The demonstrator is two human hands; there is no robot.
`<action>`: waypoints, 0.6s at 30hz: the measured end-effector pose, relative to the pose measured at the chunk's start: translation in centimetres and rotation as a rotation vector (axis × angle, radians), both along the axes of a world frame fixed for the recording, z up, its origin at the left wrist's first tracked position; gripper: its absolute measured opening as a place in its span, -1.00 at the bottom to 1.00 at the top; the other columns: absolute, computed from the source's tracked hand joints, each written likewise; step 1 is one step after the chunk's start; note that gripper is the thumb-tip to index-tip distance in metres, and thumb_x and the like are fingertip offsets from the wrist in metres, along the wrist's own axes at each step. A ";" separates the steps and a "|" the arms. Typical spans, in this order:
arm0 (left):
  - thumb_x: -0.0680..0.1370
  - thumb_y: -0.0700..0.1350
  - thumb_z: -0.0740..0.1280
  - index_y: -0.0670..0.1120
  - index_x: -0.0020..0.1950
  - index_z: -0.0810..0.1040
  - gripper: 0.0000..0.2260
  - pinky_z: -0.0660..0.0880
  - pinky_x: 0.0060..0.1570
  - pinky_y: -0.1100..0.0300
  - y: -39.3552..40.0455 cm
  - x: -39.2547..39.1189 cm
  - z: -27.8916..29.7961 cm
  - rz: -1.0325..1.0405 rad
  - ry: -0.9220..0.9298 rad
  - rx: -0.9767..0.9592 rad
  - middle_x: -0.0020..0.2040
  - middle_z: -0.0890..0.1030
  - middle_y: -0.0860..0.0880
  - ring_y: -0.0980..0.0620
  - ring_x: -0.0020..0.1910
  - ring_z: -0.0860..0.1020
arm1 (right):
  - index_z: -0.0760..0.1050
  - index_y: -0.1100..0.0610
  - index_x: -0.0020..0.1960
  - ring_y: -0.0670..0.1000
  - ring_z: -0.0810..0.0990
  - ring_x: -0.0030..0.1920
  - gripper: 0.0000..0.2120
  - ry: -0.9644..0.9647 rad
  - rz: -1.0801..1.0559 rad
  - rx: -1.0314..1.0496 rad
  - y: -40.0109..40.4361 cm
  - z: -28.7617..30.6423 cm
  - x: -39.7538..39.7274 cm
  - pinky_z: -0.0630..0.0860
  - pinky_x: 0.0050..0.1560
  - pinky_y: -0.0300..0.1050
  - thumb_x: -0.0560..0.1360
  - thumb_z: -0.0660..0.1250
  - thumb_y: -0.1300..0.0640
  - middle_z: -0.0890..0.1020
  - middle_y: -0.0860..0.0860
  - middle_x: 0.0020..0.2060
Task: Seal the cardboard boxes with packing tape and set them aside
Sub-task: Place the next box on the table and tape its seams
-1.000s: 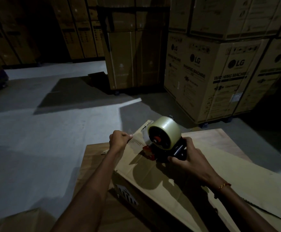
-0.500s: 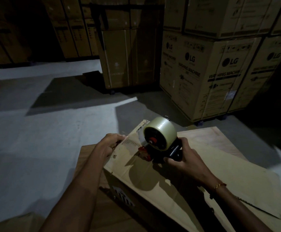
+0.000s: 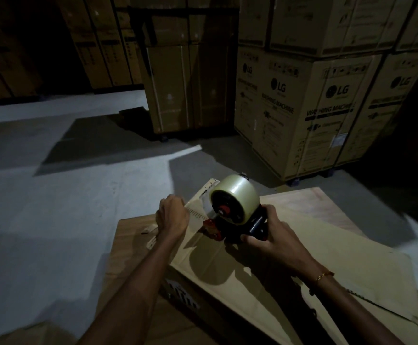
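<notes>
A flat cardboard box [image 3: 265,270] lies on a wooden table [image 3: 133,235] in front of me. A tape dispenser [image 3: 230,220] with a large roll of clear packing tape [image 3: 237,195] stands on the box's far left corner. My right hand [image 3: 270,241] grips the dispenser's black handle. My left hand [image 3: 173,215] is curled at the box's left edge, pinching the free end of the tape there. A short stretch of tape runs from the roll to that hand.
Large LG washing machine cartons [image 3: 310,108] are stacked at the right, and a tall carton [image 3: 188,88] stands behind on wheels. More cartons [image 3: 103,56] line the dark back wall. Grey concrete floor [image 3: 66,195] spreads to the left.
My left hand has shifted a little along the box's left edge with the tape end. The dispenser has stayed on the far corner in my right hand.
</notes>
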State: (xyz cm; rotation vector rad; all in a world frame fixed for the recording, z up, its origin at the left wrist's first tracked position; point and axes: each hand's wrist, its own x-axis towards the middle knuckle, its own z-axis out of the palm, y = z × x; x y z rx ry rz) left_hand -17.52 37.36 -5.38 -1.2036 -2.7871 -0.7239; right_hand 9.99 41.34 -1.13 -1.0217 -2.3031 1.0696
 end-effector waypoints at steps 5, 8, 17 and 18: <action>0.63 0.05 0.18 -0.08 -0.32 0.41 -0.64 0.45 -0.21 0.08 -0.6 0.2 0.3 -0.053 -0.190 -0.033 -0.17 0.61 -0.13 -0.19 -0.15 0.57 | 0.07 -0.09 0.50 -0.03 0.69 0.05 -0.20 -0.065 -0.050 0.139 -0.4 0.1 0.4 0.60 -0.02 -0.24 0.47 0.49 -0.16 0.66 0.04 0.18; 0.63 0.29 0.10 -0.05 -0.22 0.47 -0.53 0.48 -0.10 0.05 -0.5 -0.5 0.1 -0.093 -0.278 -0.115 -0.09 0.63 -0.16 -0.21 -0.07 0.58 | 0.04 -0.12 0.38 -0.02 0.69 -0.08 -0.25 -0.074 -0.071 0.239 -0.7 -0.2 1.0 0.60 -0.15 -0.23 0.45 0.50 -0.15 0.68 0.08 0.12; 0.71 0.09 0.05 -0.10 0.23 0.55 -0.62 0.33 0.17 -0.04 -0.7 2.1 0.3 -0.083 0.183 -0.159 0.23 0.53 -0.11 -0.15 0.22 0.45 | 0.15 -0.19 0.50 -0.01 0.66 0.02 -0.45 -0.236 0.087 0.343 -0.4 0.0 2.7 0.63 0.00 -0.06 0.61 0.34 -0.07 0.58 -0.04 0.30; 0.70 0.06 0.06 -0.09 0.19 0.56 -0.65 0.33 0.16 -0.03 -0.8 2.5 0.3 -0.099 0.185 -0.154 0.20 0.54 -0.11 -0.15 0.20 0.45 | 0.12 -0.17 0.53 0.02 0.66 0.02 -0.42 -0.276 0.103 0.356 -0.3 0.0 2.7 0.63 0.00 -0.05 0.62 0.34 -0.06 0.56 -0.04 0.32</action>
